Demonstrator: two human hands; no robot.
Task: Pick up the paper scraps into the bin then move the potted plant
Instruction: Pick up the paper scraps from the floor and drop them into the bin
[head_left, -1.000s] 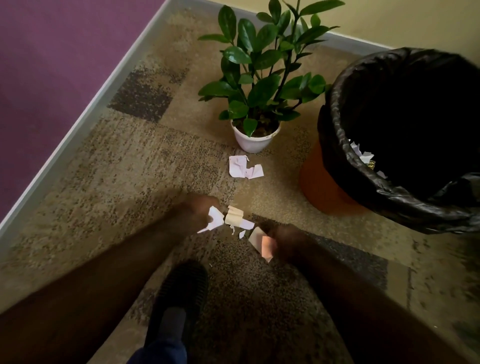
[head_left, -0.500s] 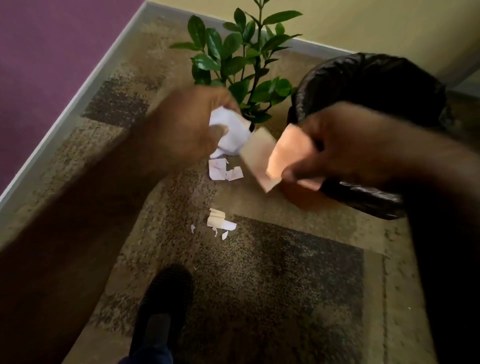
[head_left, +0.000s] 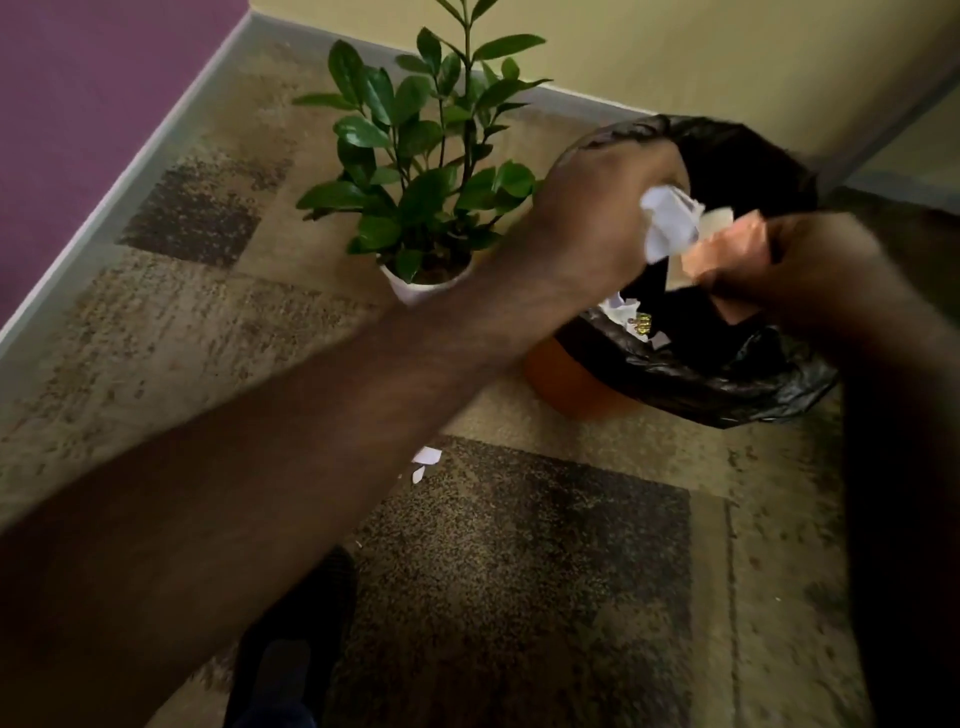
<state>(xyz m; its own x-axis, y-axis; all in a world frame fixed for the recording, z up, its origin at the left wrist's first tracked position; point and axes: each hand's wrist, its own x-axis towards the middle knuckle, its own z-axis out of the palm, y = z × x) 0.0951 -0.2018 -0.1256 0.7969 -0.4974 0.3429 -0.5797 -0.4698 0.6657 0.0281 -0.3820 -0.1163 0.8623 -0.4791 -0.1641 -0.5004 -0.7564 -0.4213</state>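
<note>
A: Quick pass. Your left hand (head_left: 597, 223) grips a crumpled white paper scrap (head_left: 667, 221), right over the mouth of the bin (head_left: 582, 389).

B: And your right hand (head_left: 789, 260)?

A: Pinching a peach-coloured scrap (head_left: 727, 249), also above the bin opening. Both scraps are in your fingers, touching or nearly touching each other; motion blur, can't tell which.

B: Bin contents?

A: Orange bin with a black liner bag (head_left: 727, 384) folded over its rim. Inside, against the near-left wall, you've got a few white scraps (head_left: 618, 309) and something small and gold-coloured (head_left: 642, 327); too small to name. Rest of the inside is dark.

B: Potted plant?

A: Potted plant (head_left: 431, 171) in its white pot (head_left: 410, 288), upright on the carpet (head_left: 519, 545), just left of the bin, near the wall corner. Soil shows inside the pot.

B: Anything on the floor?

A: Two small white scraps (head_left: 426, 457) on the carpet, partly hidden by your left forearm. Your dark shoe (head_left: 291, 649) is at the bottom.
</note>
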